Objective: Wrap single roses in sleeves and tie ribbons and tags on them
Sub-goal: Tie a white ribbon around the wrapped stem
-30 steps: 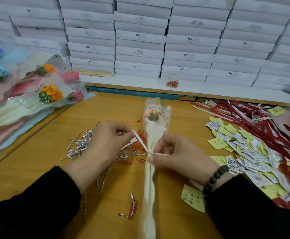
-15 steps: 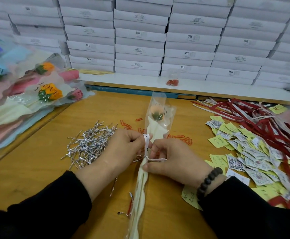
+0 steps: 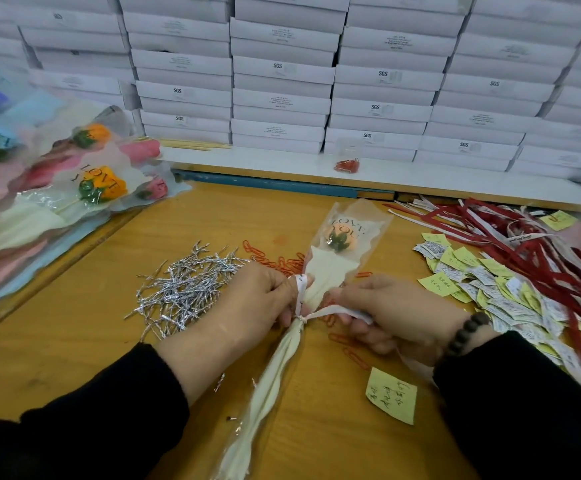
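Note:
A single peach rose (image 3: 340, 237) lies in a clear sleeve (image 3: 358, 216) printed LOVE YOU, with cream paper (image 3: 323, 275) inside, on the wooden table (image 3: 74, 341). A white ribbon (image 3: 330, 311) is knotted around the gathered sleeve at its waist. My left hand (image 3: 247, 306) pinches one ribbon end, looped over a finger, just left of the knot. My right hand (image 3: 396, 313) grips the other ribbon end to the right. The sleeve's tail (image 3: 265, 403) runs down toward me between my arms.
Silver twist ties (image 3: 188, 285) lie left of the hands, red paper clips (image 3: 268, 258) behind them. Yellow notes and printed tags (image 3: 490, 282) and red and white ribbons (image 3: 524, 237) fill the right. Wrapped roses (image 3: 98, 188) are piled at left. White boxes (image 3: 282, 98) are stacked behind.
My hands came together at the sleeve's waist. The ribbon ends, earlier held wide apart, are now drawn into a tight knot. The rose shifted and tilted to the right.

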Tool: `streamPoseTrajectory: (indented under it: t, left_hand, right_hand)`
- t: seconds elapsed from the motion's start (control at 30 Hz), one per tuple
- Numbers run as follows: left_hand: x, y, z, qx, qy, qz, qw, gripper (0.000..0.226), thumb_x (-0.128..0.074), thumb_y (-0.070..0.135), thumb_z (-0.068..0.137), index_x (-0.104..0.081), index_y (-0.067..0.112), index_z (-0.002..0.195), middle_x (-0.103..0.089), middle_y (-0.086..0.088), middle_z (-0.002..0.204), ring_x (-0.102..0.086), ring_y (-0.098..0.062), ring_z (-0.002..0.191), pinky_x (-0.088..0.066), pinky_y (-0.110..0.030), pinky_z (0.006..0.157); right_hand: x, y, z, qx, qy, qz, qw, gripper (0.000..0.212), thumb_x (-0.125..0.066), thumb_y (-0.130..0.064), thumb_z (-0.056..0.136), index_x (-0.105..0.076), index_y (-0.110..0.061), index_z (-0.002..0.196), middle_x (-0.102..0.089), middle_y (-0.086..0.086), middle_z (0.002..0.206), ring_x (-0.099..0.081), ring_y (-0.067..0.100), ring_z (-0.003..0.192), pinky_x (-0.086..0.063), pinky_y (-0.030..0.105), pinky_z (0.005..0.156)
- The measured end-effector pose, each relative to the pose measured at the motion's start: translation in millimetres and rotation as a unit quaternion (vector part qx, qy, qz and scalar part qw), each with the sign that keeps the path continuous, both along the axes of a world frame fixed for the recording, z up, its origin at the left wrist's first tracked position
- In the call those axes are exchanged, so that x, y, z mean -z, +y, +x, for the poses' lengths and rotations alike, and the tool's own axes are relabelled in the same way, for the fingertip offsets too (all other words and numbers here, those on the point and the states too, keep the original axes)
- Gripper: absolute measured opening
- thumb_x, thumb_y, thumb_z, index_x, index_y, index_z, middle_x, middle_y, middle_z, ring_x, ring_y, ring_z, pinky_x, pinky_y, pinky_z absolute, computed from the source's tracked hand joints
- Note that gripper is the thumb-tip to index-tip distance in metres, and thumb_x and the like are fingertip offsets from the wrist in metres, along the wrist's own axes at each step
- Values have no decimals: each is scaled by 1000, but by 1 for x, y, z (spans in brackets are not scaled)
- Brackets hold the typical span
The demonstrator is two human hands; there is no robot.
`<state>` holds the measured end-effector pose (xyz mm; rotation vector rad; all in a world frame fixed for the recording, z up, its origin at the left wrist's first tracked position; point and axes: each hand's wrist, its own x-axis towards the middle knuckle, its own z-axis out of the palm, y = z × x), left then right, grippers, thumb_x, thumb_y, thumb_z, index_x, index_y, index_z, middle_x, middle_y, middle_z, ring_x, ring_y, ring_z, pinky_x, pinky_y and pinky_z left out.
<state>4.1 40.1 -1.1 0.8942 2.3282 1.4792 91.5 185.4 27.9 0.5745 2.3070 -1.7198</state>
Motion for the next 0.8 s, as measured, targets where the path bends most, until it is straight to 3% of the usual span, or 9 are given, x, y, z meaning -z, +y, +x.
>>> streamPoseTrajectory:
  t: [0.07, 0.13, 0.3, 0.43, 0.53, 0.63, 0.8]
  left_hand:
    - [1, -1, -1, -7, 8, -2, 1000, 55, -56, 39, 88, -61, 1, 48, -39, 8, 30, -29, -4, 30, -27, -16, 39]
    - [2, -1, -2, -9, 6, -1, 1000, 53, -57, 35, 89, -59, 4, 46, -37, 7, 28, -28, -4, 29, -25, -14, 37]
    - [1, -1, -3, -3, 7, -14, 1000, 49, -60, 21, 90, -55, 11, 43, -32, 8, 27, -28, -5, 28, -21, -12, 36]
    - [-1, -3, -3, 2, 10, -15, 1000, 39, -63, 11, 86, -58, 7, 47, -39, 8, 32, -32, -4, 31, -24, -12, 38]
    - [-2, -3, -3, 0, 5, -9, 1000, 27, -65, 8, 83, -65, 0, 58, -52, -2, 45, -39, -5, 40, -31, -14, 42]
    - [-2, -3, -3, 8, -8, -9, 1000, 34, -65, 6, 83, -60, 11, 50, -50, 7, 38, -38, -2, 36, -31, -12, 41]
    - [-6, -5, -1, 23, -23, 6, 999, 29, -68, 6, 80, -64, 9, 52, -48, 7, 38, -36, -3, 34, -28, -10, 39]
  right_hand:
    - [3, 1, -1, 40, 19, -183, 982, 29, -43, -18, 97, -51, -4, 72, -42, 1, 45, -27, 4, 30, -18, 12, 29]
    - [5, -1, -4, 55, 44, -300, 951, 25, -38, -7, 96, -56, 2, 81, -43, 3, 50, -28, 3, 32, -21, 12, 27]
    - [11, -5, -7, 58, 84, -382, 919, 33, -26, 13, 90, -58, 11, 96, -47, 5, 55, -27, 1, 31, -20, 10, 27]
    - [17, -11, -8, 73, 108, -296, 946, 36, -28, 15, 90, -61, 5, 104, -53, 9, 54, -28, 3, 29, -20, 10, 28]
    - [21, -17, -7, 69, 126, -195, 970, 37, -34, 11, 91, -65, -6, 103, -58, 10, 58, -27, 5, 28, -18, 11, 30]
    - [23, -20, -6, 53, 150, -105, 982, 35, -38, 7, 94, -65, -13, 105, -61, 10, 62, -29, 7, 29, -20, 15, 30]
    - [24, -21, -4, 14, 196, -69, 978, 34, -46, 7, 92, -63, -13, 114, -68, 13, 77, -34, 6, 31, -26, 16, 32]
